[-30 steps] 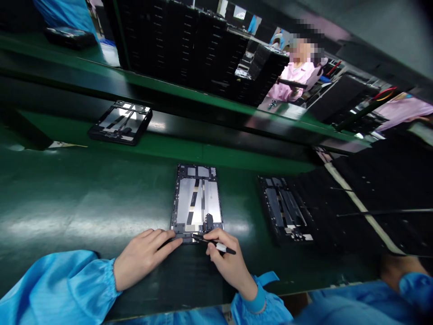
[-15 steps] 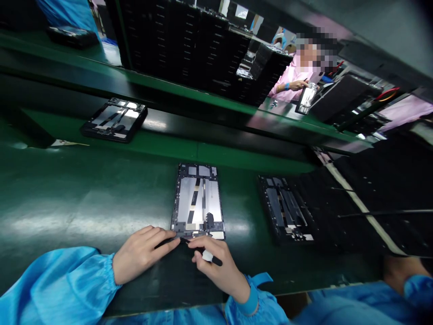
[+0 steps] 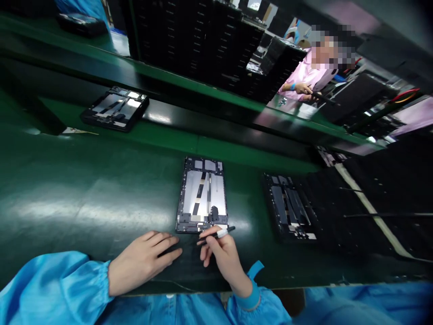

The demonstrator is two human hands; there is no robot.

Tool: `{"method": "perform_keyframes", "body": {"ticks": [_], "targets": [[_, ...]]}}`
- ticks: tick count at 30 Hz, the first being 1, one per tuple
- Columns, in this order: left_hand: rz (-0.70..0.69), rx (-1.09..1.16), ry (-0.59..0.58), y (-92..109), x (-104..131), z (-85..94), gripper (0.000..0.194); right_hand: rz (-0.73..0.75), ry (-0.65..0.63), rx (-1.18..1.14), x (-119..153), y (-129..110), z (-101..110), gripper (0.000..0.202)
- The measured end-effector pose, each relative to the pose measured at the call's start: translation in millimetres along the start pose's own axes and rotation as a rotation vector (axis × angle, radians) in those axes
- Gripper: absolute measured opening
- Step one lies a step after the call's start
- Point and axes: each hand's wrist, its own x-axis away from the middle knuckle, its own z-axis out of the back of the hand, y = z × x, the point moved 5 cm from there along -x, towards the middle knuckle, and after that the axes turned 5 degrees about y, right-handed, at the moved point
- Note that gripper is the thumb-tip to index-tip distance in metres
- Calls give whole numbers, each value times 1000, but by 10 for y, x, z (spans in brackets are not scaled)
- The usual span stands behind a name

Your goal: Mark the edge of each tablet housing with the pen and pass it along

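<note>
An opened tablet [image 3: 217,193], its silver battery area and dark ribbon cable showing, lies flat on the green bench. My left hand [image 3: 147,258] rests on the bench just below the tablet's lower left corner, fingers stretched out and holding nothing. Pinched in my right hand [image 3: 225,255] is a slim black pen-like tool [image 3: 222,233] with a white band. It is held nearly level by the tablet's lower right edge, and its exact kind is unclear. Whether the tool touches the tablet I cannot tell.
Another opened tablet [image 3: 287,207] lies to the right beside black trays [image 3: 341,216]. At the back left sits a stack of opened tablets [image 3: 117,108]. A raised green shelf [image 3: 203,90] carries tall black stacks [image 3: 209,49]. Beyond it is a person in pink [image 3: 306,74].
Both hands have drawn back from the tablet's lower edge. The tool in my right hand has swung up towards level, away from my left fingers. The view has shifted slightly.
</note>
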Motion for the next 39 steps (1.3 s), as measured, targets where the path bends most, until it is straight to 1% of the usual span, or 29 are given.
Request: {"method": "perform_keyframes", "body": {"ticks": [3, 6, 9, 11, 13, 16, 20, 22, 24, 26, 27, 29, 32, 35, 39], "targets": [[-23, 46, 26, 19, -25, -17, 32, 2, -49, 156, 17, -1, -58, 37], [-84, 92, 17, 60, 24, -18, 39, 10, -85, 326, 27, -23, -58, 24], [-101, 97, -20, 78, 58, -36, 40, 122, -92, 504, 3, -120, -59, 13], [-98, 100, -20, 79, 57, -39, 38, 191, -93, 601, -27, -191, -78, 11], [-96, 106, -16, 78, 49, -40, 37, 205, -122, 637, -60, -231, -119, 11], [-86, 108, -17, 68, 37, -38, 37, 184, -178, 616, -94, -234, -192, 12], [-86, 106, -20, 70, 27, -18, 30, 164, -178, 579, -88, -151, -215, 14], [-86, 111, -5, 81, 23, 1, 28, 133, -176, 481, -72, -109, -178, 17], [-69, 128, 0, 82, 11, 16, 28, 93, -150, 317, -78, -124, -101, 24], [-44, 179, -5, 60, -21, 34, 29, 69, -88, 190, -133, -217, 3, 32], [-31, 203, -3, 34, -49, 48, 29, 65, -59, 167, -181, -286, 47, 35], [-20, 211, 36, -46, -128, 98, 30, 50, -50, 188, -315, -423, 81, 38], [-31, 101, 125, -195, -266, 174, 29, -36, -133, 230, -551, -518, 2, 42], [-54, 21, 156, -290, -339, 174, 32, -108, -206, 265, -729, -492, -117, 48], [-57, 0, 157, -321, -293, 86, 33, -145, -240, 300, -809, -428, -194, 51]]}}
